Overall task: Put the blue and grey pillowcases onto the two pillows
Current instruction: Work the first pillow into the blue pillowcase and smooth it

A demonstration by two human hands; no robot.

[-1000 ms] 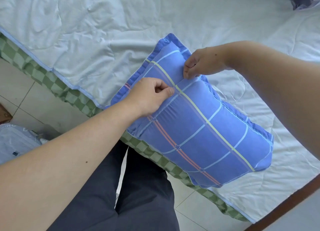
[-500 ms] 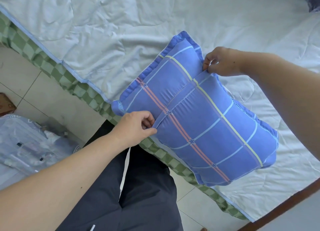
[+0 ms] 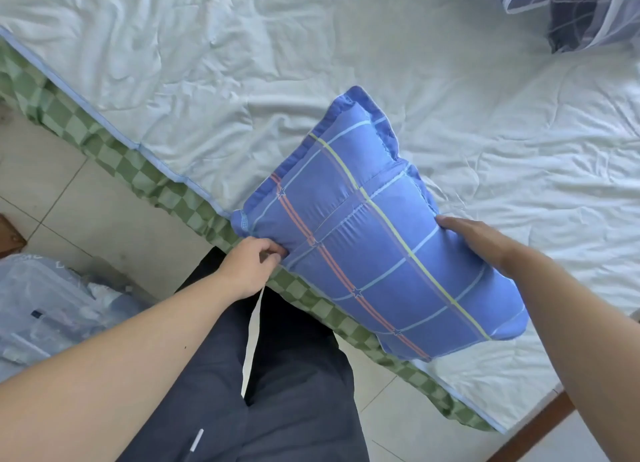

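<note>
Left hand [image 3: 251,266] pinching near-left edge of blue pillowcase [image 3: 377,236], fingers curled into the fabric. Right hand [image 3: 481,243] lying on far-right edge of the same cased pillow, fingers fairly straight, pressing against it. Pillow resting tilted at near edge of bed, partly overhanging green checkered border [image 3: 173,191], on pale sheet [image 3: 242,63]. Grey patterned fabric [image 3: 575,8] lying at far right corner, well apart.

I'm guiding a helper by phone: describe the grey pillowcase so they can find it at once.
Start at the white bed sheet and look to its far right corner. There lies the grey pillowcase, crumpled, dark with thin pale lines, partly under sheer netting. The pillow in the hands wears bright blue plaid instead.
</note>
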